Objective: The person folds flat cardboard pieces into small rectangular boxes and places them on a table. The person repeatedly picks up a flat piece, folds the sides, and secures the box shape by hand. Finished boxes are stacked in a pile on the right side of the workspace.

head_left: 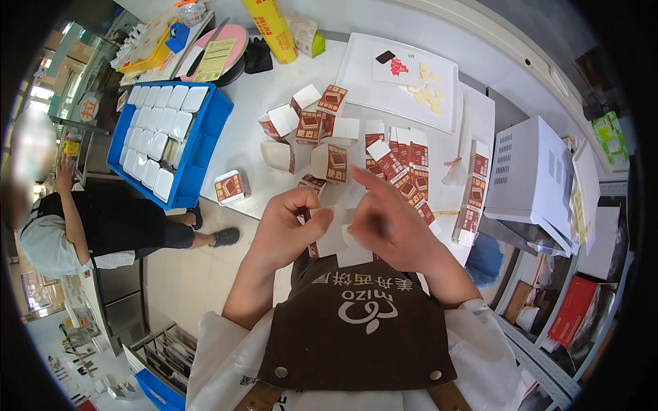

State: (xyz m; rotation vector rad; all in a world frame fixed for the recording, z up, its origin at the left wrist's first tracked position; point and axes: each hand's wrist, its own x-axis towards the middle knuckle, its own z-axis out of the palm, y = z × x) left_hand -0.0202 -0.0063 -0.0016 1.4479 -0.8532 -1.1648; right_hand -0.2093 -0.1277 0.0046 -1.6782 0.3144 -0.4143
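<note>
My left hand (pixel 291 222) and my right hand (pixel 391 222) are close together just above my brown apron, both closed on a flat white and red-brown paper box blank (pixel 332 240) between them. The right hand is blurred. Beyond the hands, on the white table (pixel 247 130), stand several folded small boxes (pixel 319 130) with open tops. A row of flat box blanks (pixel 404 168) lies to their right. One closed small box (pixel 229 187) sits near the table's left edge.
A blue crate (pixel 205 147) holding several white lidded tubs sits at the table's left. A white tray (pixel 404 79) with small bits lies at the back, a yellow roll (pixel 271 27) beside it, and a white appliance (pixel 534 178) at right. Another person (pixel 82 219) stands at left.
</note>
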